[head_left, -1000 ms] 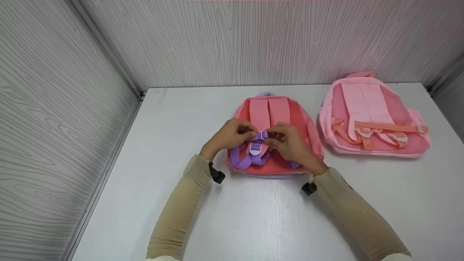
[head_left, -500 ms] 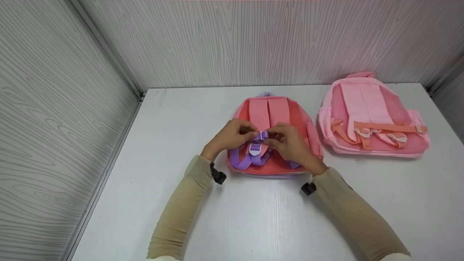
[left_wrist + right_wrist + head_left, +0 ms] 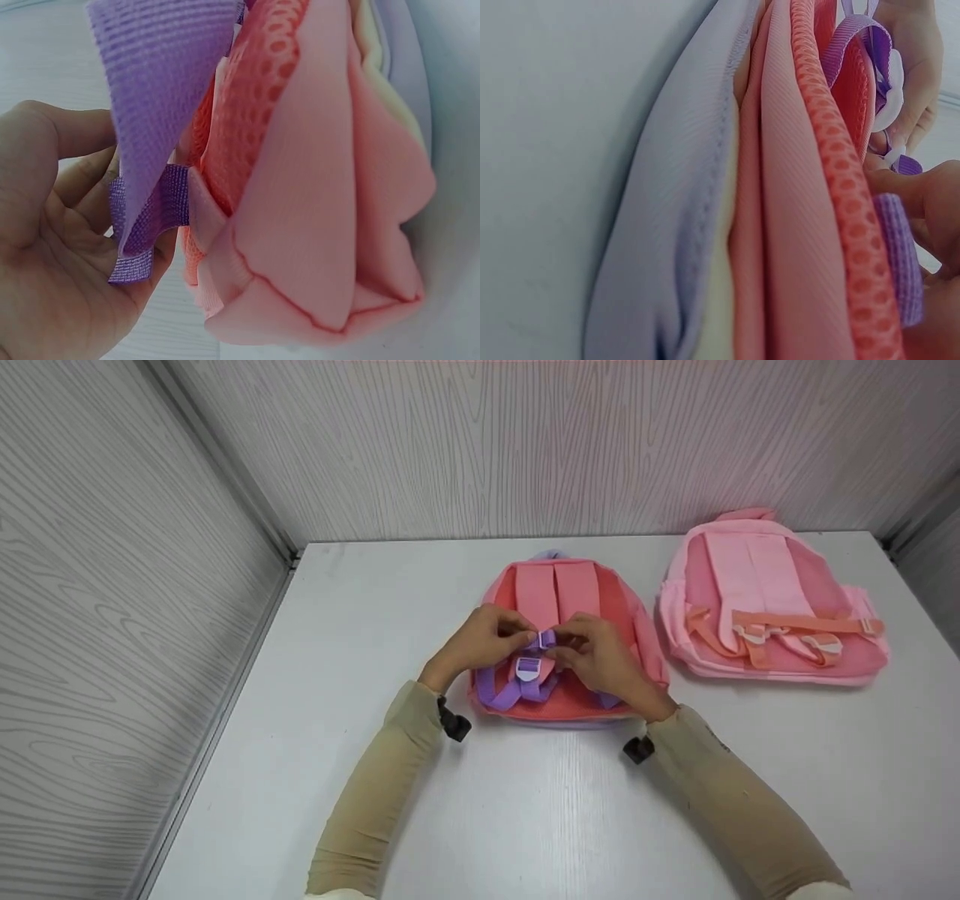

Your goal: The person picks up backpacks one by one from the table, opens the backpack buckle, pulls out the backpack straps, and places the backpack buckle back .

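A small coral-pink backpack [image 3: 619, 598] lies back panel up on the white table. Over its middle, my left hand [image 3: 474, 643] pinches a purple webbing strap [image 3: 548, 638] between thumb and fingers, beside a small white slider. From the other side my right hand [image 3: 604, 658] pinches the same strap. Just below hangs a larger white buckle [image 3: 528, 669] on a pink strap end. In the left wrist view a wide purple strap [image 3: 154, 105] crosses in front of my left hand's fingers. The right wrist view shows the small white slider [image 3: 894, 154] close to my fingertips.
A lighter pink backpack [image 3: 757, 570] with orange straps [image 3: 817, 622] lies at the right, close to the coral one. Grey wood-grain panels [image 3: 480, 450] stand behind the table [image 3: 360, 607] and at its sides.
My left hand and wrist have shifted very slightly right, toward the small slider. The right hand and both backpacks stay about where they were.
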`<state>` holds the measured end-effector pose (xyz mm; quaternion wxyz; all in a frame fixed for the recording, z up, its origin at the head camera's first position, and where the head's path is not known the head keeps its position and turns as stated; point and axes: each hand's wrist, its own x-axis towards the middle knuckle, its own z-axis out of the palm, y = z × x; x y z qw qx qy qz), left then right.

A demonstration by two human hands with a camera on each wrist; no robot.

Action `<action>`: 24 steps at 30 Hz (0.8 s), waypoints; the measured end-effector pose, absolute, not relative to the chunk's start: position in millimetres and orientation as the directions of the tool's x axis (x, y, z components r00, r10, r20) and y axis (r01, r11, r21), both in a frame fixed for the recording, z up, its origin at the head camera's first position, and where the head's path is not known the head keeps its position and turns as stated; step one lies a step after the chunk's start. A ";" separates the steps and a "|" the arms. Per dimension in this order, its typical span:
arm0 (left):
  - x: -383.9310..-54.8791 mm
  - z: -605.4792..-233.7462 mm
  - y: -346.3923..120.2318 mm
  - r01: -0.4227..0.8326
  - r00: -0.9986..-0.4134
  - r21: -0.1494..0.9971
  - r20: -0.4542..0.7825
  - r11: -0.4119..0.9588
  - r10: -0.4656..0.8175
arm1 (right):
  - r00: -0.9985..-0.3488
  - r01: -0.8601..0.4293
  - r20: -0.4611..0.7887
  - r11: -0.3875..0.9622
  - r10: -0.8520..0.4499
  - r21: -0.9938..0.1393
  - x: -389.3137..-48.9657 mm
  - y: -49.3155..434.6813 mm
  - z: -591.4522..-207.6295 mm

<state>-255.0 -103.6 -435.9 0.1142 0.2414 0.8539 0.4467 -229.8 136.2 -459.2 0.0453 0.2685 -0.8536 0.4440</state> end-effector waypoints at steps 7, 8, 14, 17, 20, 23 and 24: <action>-254.3 -436.2 -100.4 0.299 -0.866 0.821 0.019 0.487 0.500 | -0.845 -0.512 0.341 0.440 -0.412 -0.738 -230.4 134.8 -461.9; -254.2 -436.2 -100.0 0.299 -0.866 0.822 0.021 0.485 0.499 | -0.844 -0.513 0.344 0.436 -0.411 -0.739 -230.5 134.7 -462.3; -254.1 -435.8 -99.2 0.288 -0.870 0.829 0.018 0.479 0.492 | -0.853 -0.491 0.327 0.415 -0.406 -0.766 -231.7 133.7 -462.8; -253.6 -435.5 -99.8 0.275 -0.872 0.836 0.010 0.475 0.489 | -0.850 -0.499 0.333 0.421 -0.408 -0.758 -231.8 134.1 -462.0; -252.6 -434.6 -101.2 0.264 -0.871 0.842 -0.002 0.470 0.492 | -0.851 -0.499 0.330 0.434 -0.409 -0.750 -231.4 134.6 -460.8; -252.1 -433.8 -103.0 0.263 -0.864 0.846 -0.008 0.465 0.503 | -0.857 -0.491 0.318 0.452 -0.406 -0.745 -230.5 135.2 -459.8; -252.0 -433.5 -103.8 0.263 -0.862 0.846 -0.011 0.465 0.507 | -0.859 -0.487 0.313 0.459 -0.405 -0.743 -230.2 135.4 -459.6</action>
